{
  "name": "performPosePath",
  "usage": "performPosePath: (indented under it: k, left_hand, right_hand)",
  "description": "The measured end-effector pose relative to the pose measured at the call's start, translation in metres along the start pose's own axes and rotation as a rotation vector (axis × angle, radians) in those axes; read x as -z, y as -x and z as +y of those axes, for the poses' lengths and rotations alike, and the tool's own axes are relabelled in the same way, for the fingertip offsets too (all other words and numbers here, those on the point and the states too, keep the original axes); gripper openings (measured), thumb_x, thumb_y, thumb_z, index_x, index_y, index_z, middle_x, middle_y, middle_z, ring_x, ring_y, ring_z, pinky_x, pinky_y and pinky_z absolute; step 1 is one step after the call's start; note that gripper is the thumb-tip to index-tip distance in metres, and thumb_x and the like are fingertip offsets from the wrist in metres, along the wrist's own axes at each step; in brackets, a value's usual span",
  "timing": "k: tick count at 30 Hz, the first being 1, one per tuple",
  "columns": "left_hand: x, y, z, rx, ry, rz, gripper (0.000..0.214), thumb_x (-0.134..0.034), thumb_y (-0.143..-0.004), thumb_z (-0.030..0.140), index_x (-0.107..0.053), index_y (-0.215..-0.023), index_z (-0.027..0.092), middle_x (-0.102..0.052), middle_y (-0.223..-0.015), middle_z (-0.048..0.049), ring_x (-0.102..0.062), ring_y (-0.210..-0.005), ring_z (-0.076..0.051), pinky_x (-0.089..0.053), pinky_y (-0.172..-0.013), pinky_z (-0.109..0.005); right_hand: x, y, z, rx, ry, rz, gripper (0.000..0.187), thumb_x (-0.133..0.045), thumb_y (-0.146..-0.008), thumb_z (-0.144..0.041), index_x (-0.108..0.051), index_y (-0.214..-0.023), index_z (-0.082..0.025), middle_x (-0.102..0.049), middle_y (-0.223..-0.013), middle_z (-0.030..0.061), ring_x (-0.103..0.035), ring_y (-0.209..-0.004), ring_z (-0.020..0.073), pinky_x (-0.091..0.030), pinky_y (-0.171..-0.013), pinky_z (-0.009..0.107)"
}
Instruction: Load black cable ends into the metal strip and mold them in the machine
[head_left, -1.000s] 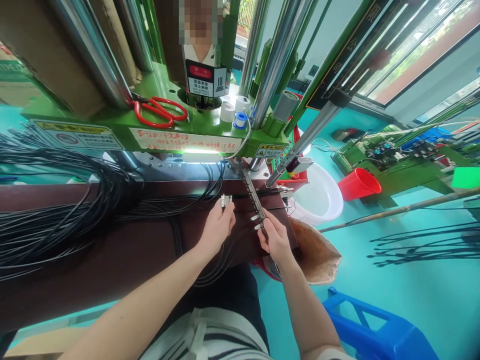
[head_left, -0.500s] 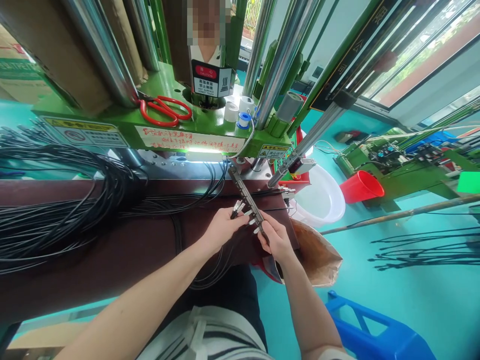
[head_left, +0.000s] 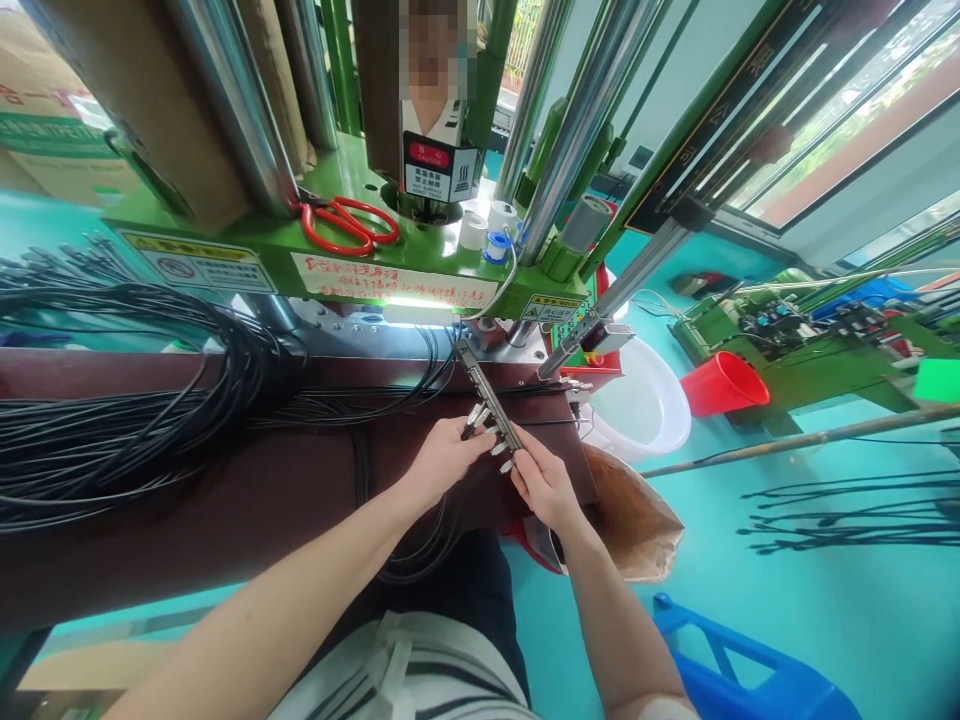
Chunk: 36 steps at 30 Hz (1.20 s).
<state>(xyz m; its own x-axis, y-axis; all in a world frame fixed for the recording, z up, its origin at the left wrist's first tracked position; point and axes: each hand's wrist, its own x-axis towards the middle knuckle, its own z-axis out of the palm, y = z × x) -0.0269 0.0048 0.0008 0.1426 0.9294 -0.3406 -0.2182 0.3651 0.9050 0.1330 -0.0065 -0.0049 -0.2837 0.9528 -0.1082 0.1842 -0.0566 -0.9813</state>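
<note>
My right hand (head_left: 546, 478) is closed around the lower end of a long, narrow metal bar (head_left: 482, 382). The bar slants up and left across the table's edge toward the machine. Several small silver connectors stick out along its lower left side. Close beside it, my left hand (head_left: 442, 460) pinches a few cable connectors (head_left: 474, 420) with silver tips and black bodies. Its thumb and fingertips reach the connectors at the bar. Black cables (head_left: 442, 535) hang in loops below my left wrist; where they join the connectors is hidden.
A green press (head_left: 247, 235) stands ahead, with red-handled scissors (head_left: 349, 228) on its ledge. A thick bundle of black cables (head_left: 150, 430) covers the left of the brown table (head_left: 300, 480). To the right are a paper sack (head_left: 637, 510), white tub (head_left: 645, 400) and blue stool (head_left: 757, 660). A person is behind the press.
The view has shifted slightly, moving the press to the right in the picture. Both hands keep their holds, and my right hand and the bar's near end sit a little further left.
</note>
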Motion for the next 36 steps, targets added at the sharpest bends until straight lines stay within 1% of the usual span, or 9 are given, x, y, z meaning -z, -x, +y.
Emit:
performPosePath:
  k: [2,5,7,9,12,17,20,26,36]
  left_hand:
    - [0.000,0.000,0.000,-0.050,-0.019,0.017,0.030,-0.062,-0.066,0.041,-0.046,-0.060,0.017,-0.034,-0.042,0.0080,-0.027,-0.035,-0.004,-0.019,-0.034,-0.017]
    - [0.004,-0.002,0.000,-0.166,0.036,0.161,0.031,-0.056,-0.072,0.045,-0.051,-0.064,0.015,-0.044,-0.048,0.0046,-0.038,-0.041,-0.006,-0.029,-0.038,-0.017]
    - [0.005,-0.003,0.001,-0.186,0.131,0.268,0.029,-0.054,-0.074,0.045,-0.052,-0.069,0.016,-0.042,-0.047,0.0059,-0.036,-0.039,-0.005,-0.028,-0.036,-0.017]
    - [0.005,-0.002,0.002,-0.170,0.205,0.301,0.027,-0.053,-0.075,0.043,-0.048,-0.069,0.018,-0.037,-0.043,0.0082,-0.030,-0.035,-0.005,-0.025,-0.034,-0.016]
    - [0.002,0.001,0.004,-0.119,0.300,0.252,0.028,-0.052,-0.076,0.044,-0.043,-0.068,0.019,-0.037,-0.044,0.0082,-0.033,-0.036,-0.006,-0.030,-0.035,-0.017]
    - [0.001,0.011,0.006,-0.108,0.382,0.115,0.027,-0.055,-0.074,0.044,-0.049,-0.075,0.018,-0.049,-0.059,0.0036,-0.042,-0.048,-0.006,-0.036,-0.042,-0.018]
    - [0.004,0.010,0.005,-0.147,0.290,0.124,0.025,-0.059,-0.072,0.039,-0.050,-0.072,0.016,-0.046,-0.058,0.0045,-0.039,-0.047,-0.005,-0.034,-0.043,-0.017]
    - [0.008,-0.002,0.001,-0.068,0.173,0.113,0.027,-0.060,-0.071,0.036,-0.043,-0.064,0.016,-0.036,-0.050,0.0073,-0.027,-0.040,-0.002,-0.019,-0.036,-0.016]
    - [0.014,-0.007,-0.002,-0.178,-0.049,0.119,0.023,-0.054,-0.075,0.036,-0.044,-0.067,0.017,-0.036,-0.048,0.0081,-0.030,-0.037,-0.003,-0.024,-0.037,-0.017]
  right_hand:
    - [0.000,0.000,-0.001,-0.029,-0.064,0.030,0.051,-0.047,-0.083,-0.044,-0.048,-0.126,-0.016,-0.037,-0.045,-0.0065,-0.031,-0.038,0.0060,-0.024,-0.033,0.018]
    - [-0.001,-0.001,-0.001,-0.069,-0.162,0.070,0.054,-0.051,-0.080,-0.046,-0.050,-0.124,-0.015,-0.033,-0.042,-0.0081,-0.027,-0.035,0.0050,-0.020,-0.030,0.017]
    - [-0.001,-0.002,-0.001,-0.081,-0.204,0.093,0.054,-0.052,-0.079,-0.046,-0.051,-0.123,-0.015,-0.033,-0.043,-0.0081,-0.026,-0.035,0.0045,-0.019,-0.030,0.017]
    - [-0.001,-0.002,-0.002,-0.087,-0.228,0.103,0.054,-0.054,-0.077,-0.046,-0.052,-0.121,-0.015,-0.034,-0.043,-0.0079,-0.026,-0.034,0.0041,-0.018,-0.029,0.017]
    - [-0.001,-0.001,-0.004,-0.104,-0.240,0.087,0.052,-0.054,-0.078,-0.044,-0.052,-0.121,-0.015,-0.035,-0.044,-0.0078,-0.026,-0.034,0.0036,-0.018,-0.029,0.016]
    - [0.000,0.002,-0.007,-0.095,-0.239,0.076,0.047,-0.052,-0.082,-0.039,-0.051,-0.122,-0.016,-0.034,-0.042,-0.0086,-0.025,-0.034,0.0034,-0.018,-0.030,0.016]
    - [0.001,0.002,-0.006,-0.087,-0.227,0.054,0.046,-0.051,-0.083,-0.038,-0.051,-0.123,-0.016,-0.034,-0.042,-0.0087,-0.025,-0.034,0.0035,-0.018,-0.030,0.016]
    - [0.003,0.002,-0.010,-0.084,-0.196,0.012,0.046,-0.052,-0.081,-0.038,-0.052,-0.121,-0.014,-0.036,-0.046,-0.0075,-0.028,-0.037,0.0040,-0.018,-0.032,0.018]
    - [0.004,0.000,-0.010,-0.049,-0.178,-0.023,0.044,-0.050,-0.083,-0.035,-0.052,-0.121,-0.013,-0.037,-0.049,-0.0071,-0.028,-0.036,0.0031,-0.019,-0.032,0.018]
